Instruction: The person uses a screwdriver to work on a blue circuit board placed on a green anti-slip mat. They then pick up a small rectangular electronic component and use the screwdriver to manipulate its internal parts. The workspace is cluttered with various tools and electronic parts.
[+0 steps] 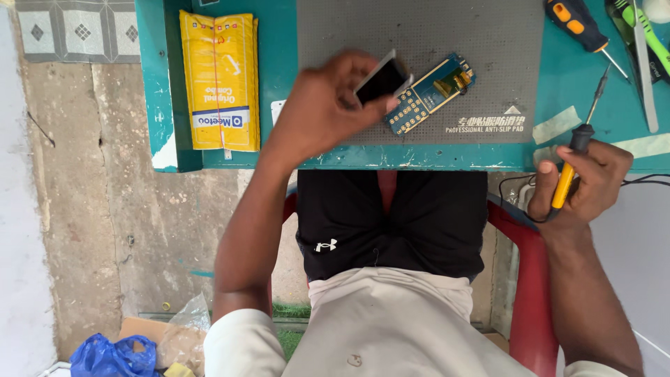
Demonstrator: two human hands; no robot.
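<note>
My left hand [328, 105] hovers over the grey anti-slip mat [419, 28] and grips a small dark display module with a pale edge [382, 79]. Just right of it a blue circuit board [433, 93] with gold pads lies slanted on the mat. My right hand [583, 185] sits at the teal table's front right edge, closed around a soldering iron [574, 164] with a yellow handle, black collar and thin metal tip pointing away from me. The iron's cord trails off to the right.
A yellow packet [220, 80] lies at the left of the teal table [279, 70]. An orange-and-black screwdriver [579, 24], green tools [652, 38] and strips of tape [558, 124] are at the right. I sit on a red plastic chair [527, 279]; bags [112, 356] lie on the floor.
</note>
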